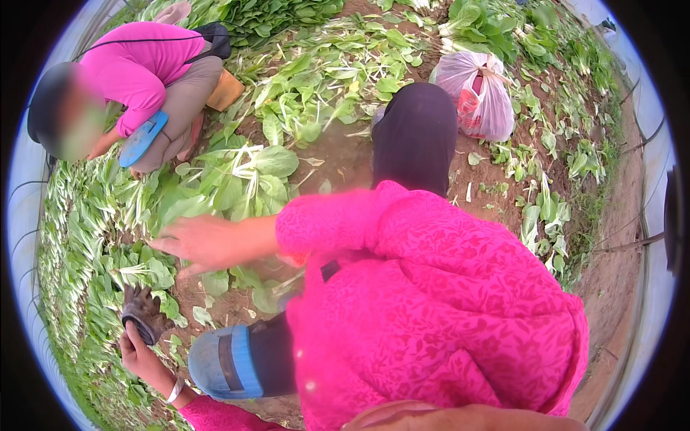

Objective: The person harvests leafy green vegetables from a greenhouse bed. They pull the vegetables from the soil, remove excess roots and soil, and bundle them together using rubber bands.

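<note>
My left hand (144,358), with a white band at the wrist, holds a dark knit work glove (144,312) by its cuff, the glove's fingers pointing up in the picture. My right hand (207,242) is bare and slightly blurred, stretched out with its fingers apart and nothing visible in it. Just beyond it lies a heap of pulled leafy greens (250,175) with pale stems. Rows of standing greens (81,258) run close to the glove. A blue knee pad (223,361) is strapped over my left knee.
Another person (140,70) in a pink top crouches at upper left beside an orange box-like seat (226,90). A tied plastic bag (480,99) stands near my right knee (415,129). Loose leaves (323,81) cover the soil. Plastic sheeting (644,161) borders the plot.
</note>
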Tool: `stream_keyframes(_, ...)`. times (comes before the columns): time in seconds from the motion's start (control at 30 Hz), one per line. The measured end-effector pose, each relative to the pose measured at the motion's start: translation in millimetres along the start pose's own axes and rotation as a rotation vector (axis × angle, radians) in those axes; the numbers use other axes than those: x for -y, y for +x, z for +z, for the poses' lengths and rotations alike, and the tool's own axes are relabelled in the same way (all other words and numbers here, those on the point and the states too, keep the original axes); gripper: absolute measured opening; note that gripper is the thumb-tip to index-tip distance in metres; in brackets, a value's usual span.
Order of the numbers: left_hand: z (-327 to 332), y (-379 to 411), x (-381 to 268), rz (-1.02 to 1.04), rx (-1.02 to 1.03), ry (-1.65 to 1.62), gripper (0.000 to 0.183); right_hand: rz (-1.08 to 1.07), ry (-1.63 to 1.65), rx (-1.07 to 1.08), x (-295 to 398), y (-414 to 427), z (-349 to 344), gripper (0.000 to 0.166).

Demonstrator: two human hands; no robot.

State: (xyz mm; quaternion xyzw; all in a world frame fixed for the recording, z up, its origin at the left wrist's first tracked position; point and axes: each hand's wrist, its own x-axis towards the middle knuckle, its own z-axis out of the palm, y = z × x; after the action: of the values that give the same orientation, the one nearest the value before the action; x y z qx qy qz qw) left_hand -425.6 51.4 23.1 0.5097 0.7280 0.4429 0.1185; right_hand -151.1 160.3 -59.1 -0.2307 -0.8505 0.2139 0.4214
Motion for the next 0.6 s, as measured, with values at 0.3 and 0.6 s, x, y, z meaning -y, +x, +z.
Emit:
stream_keyframes(0.3,130,-14,-89,0.239,0.450,-0.111,0.013,0.197,0.184,-0.009,-32,4,-29,0.021)
stream_keyframes(0.6,127,-130,-141,0.184,0.409,-0.410,0.041,0.549,-0.550,-0.063,-189,-25,-239,0.027)
